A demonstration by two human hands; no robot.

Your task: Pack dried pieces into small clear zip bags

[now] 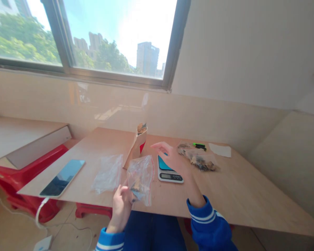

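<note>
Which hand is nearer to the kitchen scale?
Right. The right hand is open, just above the back of the scale. The left hand is farther off, to the left of the scale and nearer the table's edge, holding a clear plastic bag.

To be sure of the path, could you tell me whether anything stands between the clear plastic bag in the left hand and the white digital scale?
Only the right hand, hovering above the far end of the white digital scale.

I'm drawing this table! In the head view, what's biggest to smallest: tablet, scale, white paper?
Tablet first. Digital kitchen scale and white paper look close, and the paper lies farther away, so I can't rank them.
</note>
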